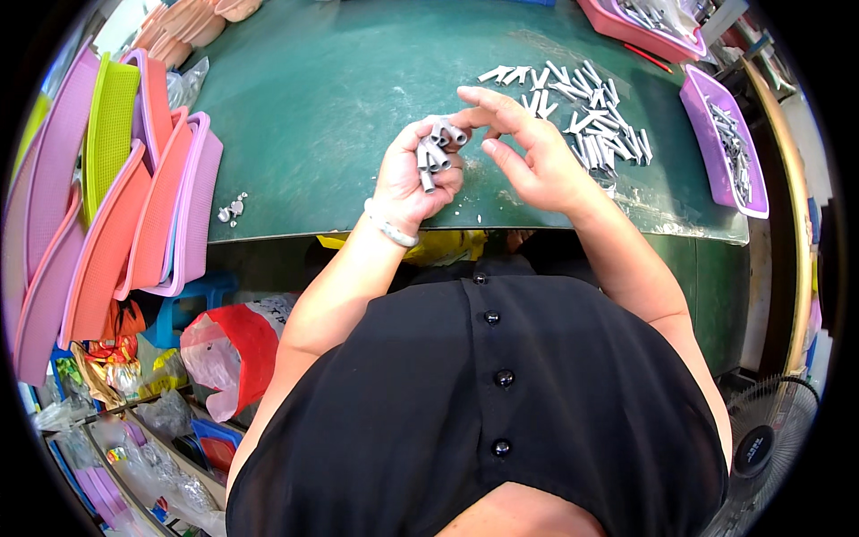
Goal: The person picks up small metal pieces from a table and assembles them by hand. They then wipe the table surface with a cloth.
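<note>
Over the table's near edge, my left hand is closed around a bunch of small grey tube pieces, their hollow ends showing. A pale bangle circles that wrist. Just to the right, my right hand has its thumb and fingers apart with nothing visible in its grasp. Its fingertips reach close to the held pieces; whether they touch is hard to tell. Beyond my right hand lies a loose spread of similar grey tube pieces, some of them forked like a Y.
The green table carries a purple basket of grey pieces at right and a pink basket at far right. A red stick lies nearby. Stacked colourful baskets crowd the left. White scraps sit near them. A fan stands lower right.
</note>
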Motion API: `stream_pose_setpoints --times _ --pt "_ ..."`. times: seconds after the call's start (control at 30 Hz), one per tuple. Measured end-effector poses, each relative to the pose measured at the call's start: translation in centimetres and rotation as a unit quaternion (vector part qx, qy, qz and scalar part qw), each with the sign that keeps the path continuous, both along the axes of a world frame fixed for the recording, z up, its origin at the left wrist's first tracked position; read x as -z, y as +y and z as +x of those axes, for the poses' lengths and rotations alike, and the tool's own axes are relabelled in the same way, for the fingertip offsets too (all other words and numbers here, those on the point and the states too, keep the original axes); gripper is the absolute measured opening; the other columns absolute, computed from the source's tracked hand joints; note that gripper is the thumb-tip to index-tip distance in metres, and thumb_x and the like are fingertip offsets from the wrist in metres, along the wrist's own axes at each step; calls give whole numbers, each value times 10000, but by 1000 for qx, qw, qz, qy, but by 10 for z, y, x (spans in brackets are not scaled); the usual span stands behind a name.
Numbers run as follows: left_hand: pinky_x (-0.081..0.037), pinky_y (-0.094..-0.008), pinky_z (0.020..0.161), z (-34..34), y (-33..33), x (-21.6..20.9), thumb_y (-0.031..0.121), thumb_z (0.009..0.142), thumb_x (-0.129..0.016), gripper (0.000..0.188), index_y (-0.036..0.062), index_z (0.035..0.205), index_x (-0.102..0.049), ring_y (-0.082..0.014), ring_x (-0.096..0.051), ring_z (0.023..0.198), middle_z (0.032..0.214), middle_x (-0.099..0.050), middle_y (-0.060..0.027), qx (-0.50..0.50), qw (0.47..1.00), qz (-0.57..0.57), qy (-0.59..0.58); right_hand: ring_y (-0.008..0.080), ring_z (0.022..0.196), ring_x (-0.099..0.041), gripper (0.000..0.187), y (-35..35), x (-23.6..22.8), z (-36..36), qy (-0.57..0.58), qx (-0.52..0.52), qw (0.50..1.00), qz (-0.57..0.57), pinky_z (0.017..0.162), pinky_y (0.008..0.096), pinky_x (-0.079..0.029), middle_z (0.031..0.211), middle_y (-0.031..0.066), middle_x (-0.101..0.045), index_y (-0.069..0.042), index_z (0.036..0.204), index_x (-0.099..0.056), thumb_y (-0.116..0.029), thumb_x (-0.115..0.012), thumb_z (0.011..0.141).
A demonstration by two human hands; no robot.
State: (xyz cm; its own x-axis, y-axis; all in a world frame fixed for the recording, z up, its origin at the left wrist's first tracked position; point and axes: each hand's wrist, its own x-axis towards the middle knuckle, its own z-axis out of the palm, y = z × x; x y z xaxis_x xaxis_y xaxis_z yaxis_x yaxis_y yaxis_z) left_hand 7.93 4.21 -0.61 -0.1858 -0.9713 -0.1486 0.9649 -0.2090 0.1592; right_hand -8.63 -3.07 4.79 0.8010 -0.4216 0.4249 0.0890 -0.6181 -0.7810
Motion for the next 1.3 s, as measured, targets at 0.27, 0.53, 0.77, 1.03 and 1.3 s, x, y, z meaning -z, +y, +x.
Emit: stream_pose_setpoints --times 0.27,0.53,0.77,1.03,1.3 --pt "-334 -217 430 81 95 -12 217 869 -531 227 7 954 -556 -105 -393 502 782 -586 -108 -218 956 20 -193 215 972 -589 412 -47 7 -15 81 154 981 -83 807 310 -456 1068 128 -613 -34 1224 -479 34 -470 819" --pt "-495 -264 512 187 285 8 149 856 -554 172 0 940 -572 -156 -593 605 845 -635 -107 -499 706 247 -436 254 770 -612 457 -71 36 -7 250 169 938 -168 735 344 -467 784 125 -610 -60 1213 -479 -61 -589 770" --pt "-466 -291 659 216 411 40 229 738 -655 251 -13 804 -647 -188 -608 691 770 -641 -100 -416 432 496 -628 248 620 -549 527 -69 48 9 292 143 920 -220 613 347 -436 658 106 -518 -77 1222 -467 38 -569 718" --pt "-424 -412 882 250 451 106 497 683 -585 606 -61 911 -650 -381 -578 980 969 -603 -291 1 97 661 -744 245 607 -539 474 -81 55 -2 217 185 926 -247 604 339 -429 649 113 -512 -66 1203 -479 46 -516 744" --pt "-475 -252 634 167 269 6 141 803 -651 167 -17 852 -629 -127 -596 684 749 -638 -84 -315 276 294 -859 59 687 -489 452 -67 35 -3 109 164 980 -2 644 200 -411 769 -2 -517 -46 1229 -463 59 -525 794"
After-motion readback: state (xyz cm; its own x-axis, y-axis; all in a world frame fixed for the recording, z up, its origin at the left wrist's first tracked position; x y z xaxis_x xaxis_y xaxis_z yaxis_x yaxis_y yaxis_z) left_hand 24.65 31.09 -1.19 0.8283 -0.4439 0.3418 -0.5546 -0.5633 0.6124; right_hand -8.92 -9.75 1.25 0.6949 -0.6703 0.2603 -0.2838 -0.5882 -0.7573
